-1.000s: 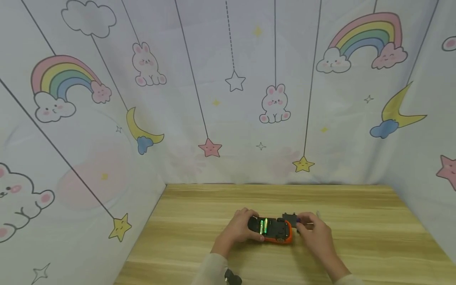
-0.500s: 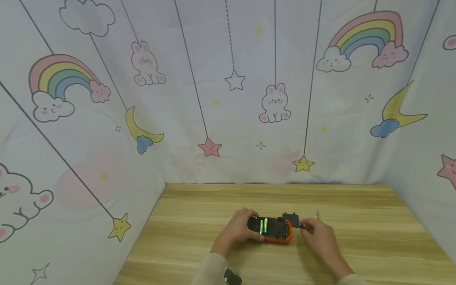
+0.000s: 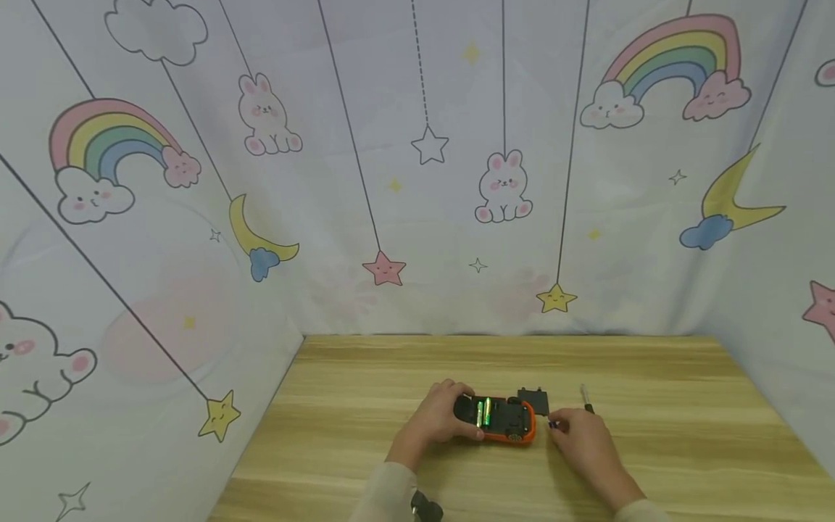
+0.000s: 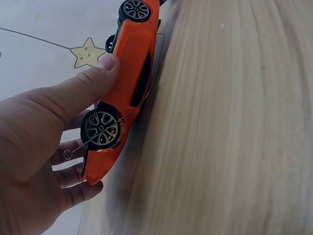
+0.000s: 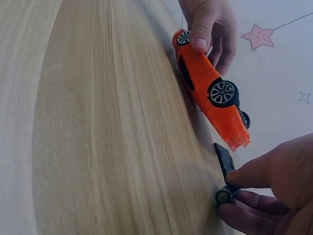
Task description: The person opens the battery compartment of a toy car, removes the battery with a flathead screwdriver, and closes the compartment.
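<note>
An orange toy car (image 3: 499,420) lies upside down on its roof, its black underside facing up. Two shiny green strips (image 3: 483,412) show in its underside. My left hand (image 3: 440,415) grips one end of the car, thumb on the near side; the left wrist view shows the thumb (image 4: 98,73) on the orange body. My right hand (image 3: 586,437) pinches a small dark battery (image 5: 223,196) between thumb and fingers, close over the table beyond the car's other end. A flat black battery cover (image 3: 535,402) lies just behind that end.
A screwdriver (image 3: 585,396) lies behind my right hand, its handle partly hidden by it. A black object (image 3: 427,507) is by my left sleeve at the bottom edge. Printed cloth walls (image 3: 443,217) stand around the wooden table (image 3: 365,370).
My right hand has drawn away from the black cover, slightly to the right and nearer me, with the battery. More of the cover and screwdriver shows. My left hand and the car stay put.
</note>
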{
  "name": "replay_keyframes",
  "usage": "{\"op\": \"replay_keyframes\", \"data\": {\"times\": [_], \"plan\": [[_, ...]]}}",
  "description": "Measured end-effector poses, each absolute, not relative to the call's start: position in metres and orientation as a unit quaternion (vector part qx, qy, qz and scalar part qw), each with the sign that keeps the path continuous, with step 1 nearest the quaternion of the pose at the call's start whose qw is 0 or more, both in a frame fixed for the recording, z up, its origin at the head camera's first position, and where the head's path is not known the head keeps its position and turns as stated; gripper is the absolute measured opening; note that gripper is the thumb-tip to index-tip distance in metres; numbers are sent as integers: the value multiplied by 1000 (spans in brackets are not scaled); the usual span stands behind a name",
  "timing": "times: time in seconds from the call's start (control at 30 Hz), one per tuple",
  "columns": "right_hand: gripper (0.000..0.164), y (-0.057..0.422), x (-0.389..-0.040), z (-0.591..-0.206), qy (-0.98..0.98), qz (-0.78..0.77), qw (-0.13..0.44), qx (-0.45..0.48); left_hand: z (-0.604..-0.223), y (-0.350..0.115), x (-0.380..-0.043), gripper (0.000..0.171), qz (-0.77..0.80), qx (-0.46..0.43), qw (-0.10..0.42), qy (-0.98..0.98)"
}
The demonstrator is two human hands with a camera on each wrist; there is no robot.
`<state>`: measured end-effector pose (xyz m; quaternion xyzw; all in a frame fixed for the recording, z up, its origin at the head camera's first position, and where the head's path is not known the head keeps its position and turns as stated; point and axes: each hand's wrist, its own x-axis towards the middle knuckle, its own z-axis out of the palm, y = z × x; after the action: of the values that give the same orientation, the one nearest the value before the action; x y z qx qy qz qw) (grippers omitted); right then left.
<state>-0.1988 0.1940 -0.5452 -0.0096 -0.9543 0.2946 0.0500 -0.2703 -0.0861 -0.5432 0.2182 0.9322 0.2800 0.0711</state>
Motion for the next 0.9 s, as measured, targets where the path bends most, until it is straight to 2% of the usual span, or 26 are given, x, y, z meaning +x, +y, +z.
{"op": "replay_keyframes", "data": {"times": [0.4,0.9], "plan": [[19,197,-200,-540,-962,269,31,-6,-542,-83,-271,79,278,217,73,933],[33,198,-198,-537,-957,290,3,-29,-541,-84,-268,77,293,207,81,930]]}}
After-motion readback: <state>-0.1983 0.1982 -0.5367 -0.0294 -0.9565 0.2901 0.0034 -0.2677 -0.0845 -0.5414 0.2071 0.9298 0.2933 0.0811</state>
